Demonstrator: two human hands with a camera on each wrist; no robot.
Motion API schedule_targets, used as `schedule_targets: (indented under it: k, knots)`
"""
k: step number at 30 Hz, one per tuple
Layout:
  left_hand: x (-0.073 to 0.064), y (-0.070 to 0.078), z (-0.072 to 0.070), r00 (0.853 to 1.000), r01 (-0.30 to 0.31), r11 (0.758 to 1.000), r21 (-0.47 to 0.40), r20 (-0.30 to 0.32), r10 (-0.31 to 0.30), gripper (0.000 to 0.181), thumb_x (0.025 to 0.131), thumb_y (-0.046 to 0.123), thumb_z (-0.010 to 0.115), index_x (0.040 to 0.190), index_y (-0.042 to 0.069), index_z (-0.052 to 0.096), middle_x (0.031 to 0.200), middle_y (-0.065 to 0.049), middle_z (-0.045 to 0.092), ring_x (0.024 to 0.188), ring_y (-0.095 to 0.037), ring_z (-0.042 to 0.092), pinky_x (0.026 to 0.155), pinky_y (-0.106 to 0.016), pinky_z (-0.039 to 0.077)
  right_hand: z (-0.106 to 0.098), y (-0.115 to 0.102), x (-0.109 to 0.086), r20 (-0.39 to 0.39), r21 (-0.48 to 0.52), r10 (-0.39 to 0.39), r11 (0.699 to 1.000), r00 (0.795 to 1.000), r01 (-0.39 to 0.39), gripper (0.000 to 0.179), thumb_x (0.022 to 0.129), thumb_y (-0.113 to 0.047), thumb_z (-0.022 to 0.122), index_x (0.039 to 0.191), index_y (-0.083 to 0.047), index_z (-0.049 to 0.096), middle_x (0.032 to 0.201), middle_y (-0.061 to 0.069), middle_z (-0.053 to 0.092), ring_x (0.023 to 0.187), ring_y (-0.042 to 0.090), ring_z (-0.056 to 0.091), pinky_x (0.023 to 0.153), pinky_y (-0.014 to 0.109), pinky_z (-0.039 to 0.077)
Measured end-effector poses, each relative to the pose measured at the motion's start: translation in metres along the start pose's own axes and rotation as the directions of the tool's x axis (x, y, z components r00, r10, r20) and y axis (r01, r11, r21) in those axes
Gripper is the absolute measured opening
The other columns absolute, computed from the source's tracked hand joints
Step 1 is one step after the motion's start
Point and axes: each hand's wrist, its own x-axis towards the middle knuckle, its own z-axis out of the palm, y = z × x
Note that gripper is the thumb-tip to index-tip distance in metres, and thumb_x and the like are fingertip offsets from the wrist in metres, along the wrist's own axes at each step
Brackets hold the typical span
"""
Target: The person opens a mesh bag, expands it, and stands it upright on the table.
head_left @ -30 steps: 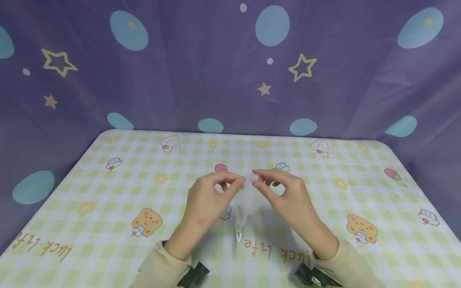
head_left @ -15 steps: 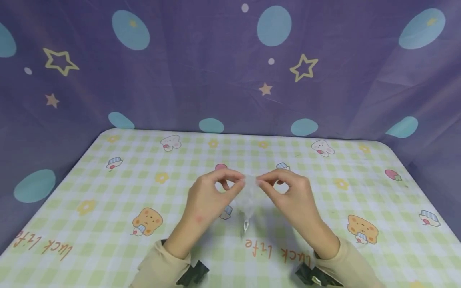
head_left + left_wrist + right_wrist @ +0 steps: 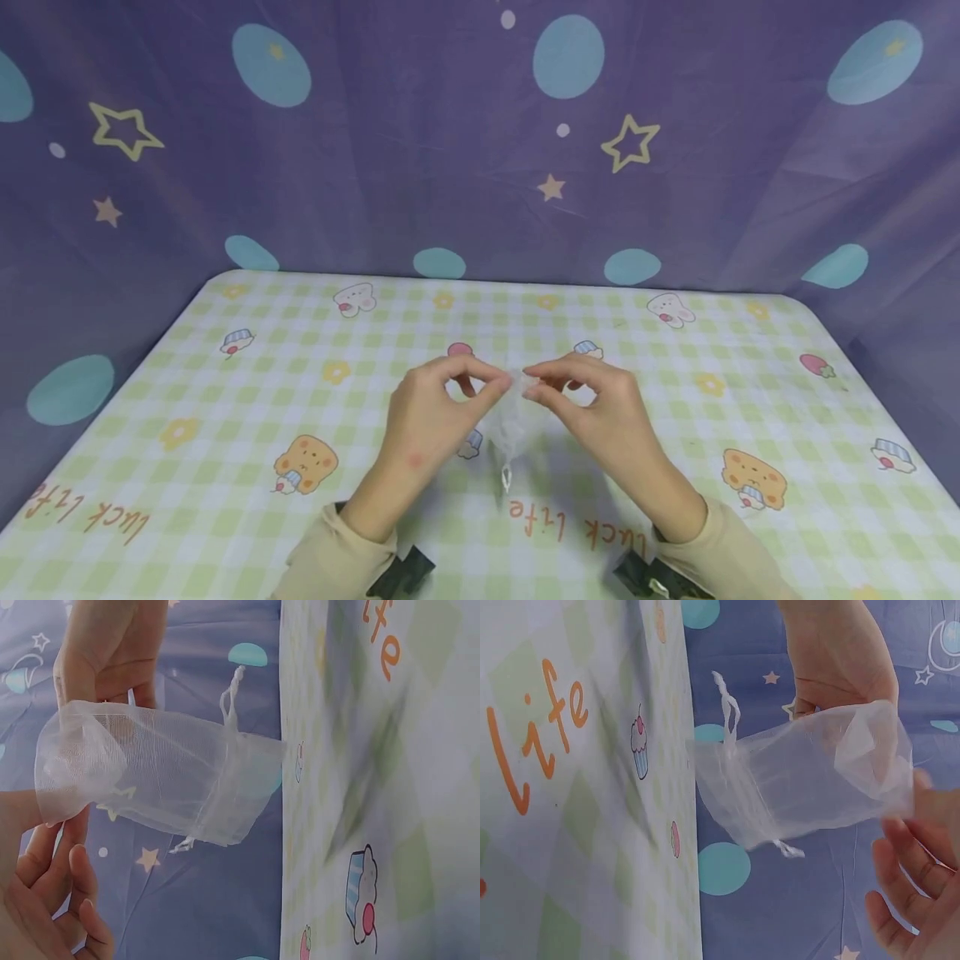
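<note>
A sheer white organza drawstring pouch [image 3: 172, 765] hangs between my two hands above the table. My left hand [image 3: 431, 408] pinches its upper end between thumb and index finger. Close beside it, my right hand [image 3: 611, 412] pinches the same end from the other side. The pouch's gathered drawstring end points down toward the table, with a white cord loop [image 3: 730, 712] sticking out at one side and a shorter cord end [image 3: 787, 849] at the other. Near the pinched end, a bunched whitish patch [image 3: 862, 746] shows through the mesh.
Below the hands lies a table with a green-and-white checked cloth [image 3: 225, 533] printed with cartoon figures and lettering. A purple curtain [image 3: 450, 167] with stars and blue ovals stands behind it. Dark straps [image 3: 405, 573] sit at both wrists.
The pouch's hanging cord end has swung right and then slightly back. My right hand drew a little away from the left and has come back closer. Both hands keep their pinch.
</note>
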Motion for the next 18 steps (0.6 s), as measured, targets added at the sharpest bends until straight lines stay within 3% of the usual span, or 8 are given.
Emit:
schedule_targets:
  k: [6, 12, 18]
  knots:
    - [-0.001, 0.0001, 0.0009, 1.0, 0.012, 1.0, -0.012, 0.017, -0.012, 0.005, 0.083, 0.03, 0.081, 0.083, 0.028, 0.078, 0.072, 0.011, 0.06, 0.055, -0.012, 0.048, 0.046, -0.027, 0.036, 0.0003, -0.0013, -0.0004, -0.001, 0.03, -0.019, 0.999, 1.0, 0.019, 0.006, 0.084, -0.006, 0.078, 0.088, -0.011, 0.078, 0.083, -0.009, 0.071, 0.071, 0.009, 0.061, 0.07, 0.025, 0.049]
    - [-0.0009, -0.0002, 0.0017, 1.0, 0.006, 1.0, -0.007, 0.014, -0.006, 0.006, 0.082, 0.027, 0.082, 0.084, 0.03, 0.076, 0.075, 0.014, 0.063, 0.062, -0.007, 0.053, 0.047, -0.027, 0.038, -0.0003, -0.0011, 0.001, -0.032, 0.02, -0.056, 0.998, 0.998, 0.057, 0.014, 0.08, -0.002, 0.081, 0.081, -0.015, 0.076, 0.078, -0.01, 0.07, 0.069, 0.009, 0.06, 0.07, 0.021, 0.046]
    - [0.0011, -0.0004, 0.0009, 0.999, -0.031, 0.999, 0.009, -0.007, 0.031, 0.012, 0.082, 0.025, 0.082, 0.092, 0.029, 0.078, 0.082, 0.019, 0.07, 0.067, -0.008, 0.057, 0.047, -0.028, 0.038, -0.0024, 0.0019, 0.0026, -0.039, -0.016, -0.078, 0.997, 0.996, 0.078, 0.008, 0.081, -0.008, 0.082, 0.081, -0.012, 0.076, 0.077, -0.009, 0.07, 0.069, 0.008, 0.06, 0.07, 0.02, 0.046]
